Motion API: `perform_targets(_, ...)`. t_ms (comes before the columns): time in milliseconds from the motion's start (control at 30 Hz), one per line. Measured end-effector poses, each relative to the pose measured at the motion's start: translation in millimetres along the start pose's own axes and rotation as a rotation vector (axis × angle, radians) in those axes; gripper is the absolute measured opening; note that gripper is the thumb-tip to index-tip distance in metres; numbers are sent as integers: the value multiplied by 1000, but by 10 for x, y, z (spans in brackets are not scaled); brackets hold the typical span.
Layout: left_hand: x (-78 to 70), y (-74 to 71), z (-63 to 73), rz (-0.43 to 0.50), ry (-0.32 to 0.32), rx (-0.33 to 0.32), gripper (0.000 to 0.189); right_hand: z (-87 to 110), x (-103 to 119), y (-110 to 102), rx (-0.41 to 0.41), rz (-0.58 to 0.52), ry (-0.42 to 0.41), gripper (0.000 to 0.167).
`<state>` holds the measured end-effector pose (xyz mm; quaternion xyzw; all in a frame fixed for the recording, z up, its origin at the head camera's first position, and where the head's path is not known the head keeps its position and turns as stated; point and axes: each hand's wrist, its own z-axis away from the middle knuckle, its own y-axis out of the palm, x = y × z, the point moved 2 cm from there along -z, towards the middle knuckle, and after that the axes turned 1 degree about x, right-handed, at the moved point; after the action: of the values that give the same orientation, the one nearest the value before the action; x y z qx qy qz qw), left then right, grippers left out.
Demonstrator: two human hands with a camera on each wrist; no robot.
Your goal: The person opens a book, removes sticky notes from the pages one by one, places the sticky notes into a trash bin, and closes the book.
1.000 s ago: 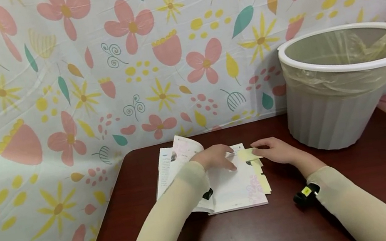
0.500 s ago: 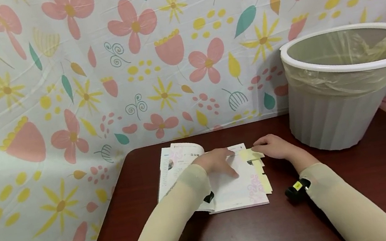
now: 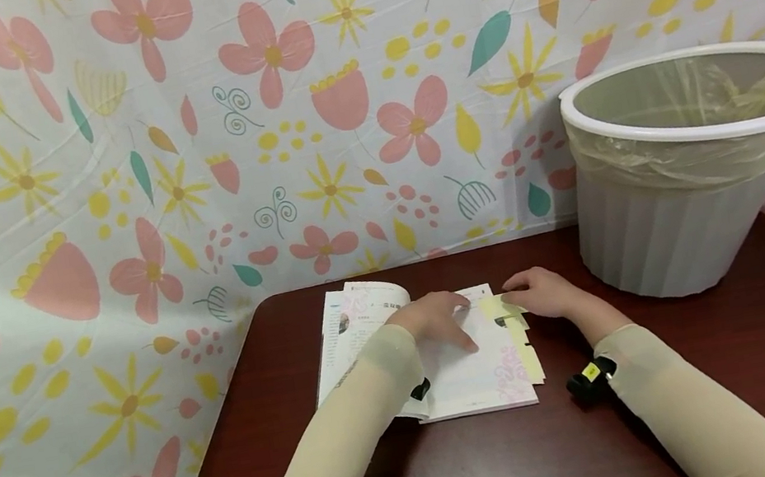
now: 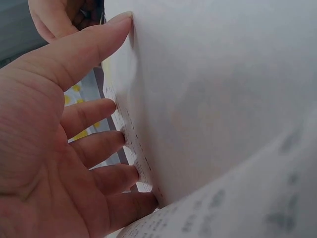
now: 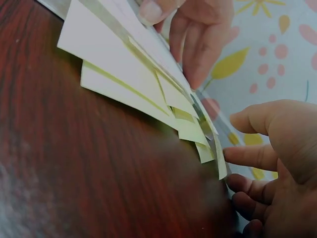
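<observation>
An open book (image 3: pixel 461 380) lies on the table, its left pages curling up. Over the right-hand page, my left hand (image 3: pixel 435 320) is spread, and in the left wrist view its thumb and fingertips rest on the paper. Several pale yellow sticky notes (image 5: pixel 114 54) stick out from the book's right edge. My right hand (image 3: pixel 549 295) is at the topmost sticky note (image 3: pixel 494 307). In the right wrist view one fingertip touches that note's outer end, while the thumb (image 5: pixel 252 116) stands apart from it.
A white bin (image 3: pixel 659 228) with a clear liner stands on the dark red table (image 3: pixel 493 463) at the right. A floral cloth (image 3: pixel 186 136) hangs behind the table. Each wrist wears a small black camera (image 3: pixel 589 382).
The raised left page has dropped flatter. My right hand's fingers have loosened at the top sticky note, which now lies against the page edge. The left hand keeps its place on the page.
</observation>
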<state>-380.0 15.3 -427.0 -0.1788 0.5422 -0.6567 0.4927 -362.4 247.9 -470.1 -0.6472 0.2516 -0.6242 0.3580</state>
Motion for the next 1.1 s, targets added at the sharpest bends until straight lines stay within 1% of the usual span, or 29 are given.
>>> perform_targets(100,10,-9,-5,12,3,-4,87,-20,29,2,-14,3,-10,37)
perform_targets(333,30,4,-34,9,11,-18,87,-59,64,-5,7,34,-30,39)
perform_targets(433,33,8,-38,-1,15,-18,87,-100,66,2,16,49,-24,36)
perform_targets(633,27,-1,-28,-2,11,-12,87,-194,62,21,28,89,-65,34)
perform_targets(700,16,-3,-24,5,16,-11,87,-209,52,22,31,100,-65,32)
perform_targets(900,2,-15,-16,13,5,-13,86,-210,78,-3,27,75,-25,27)
perform_targets(1100,17,-12,-18,20,-4,-8,85,-212,89,-12,21,4,-51,21)
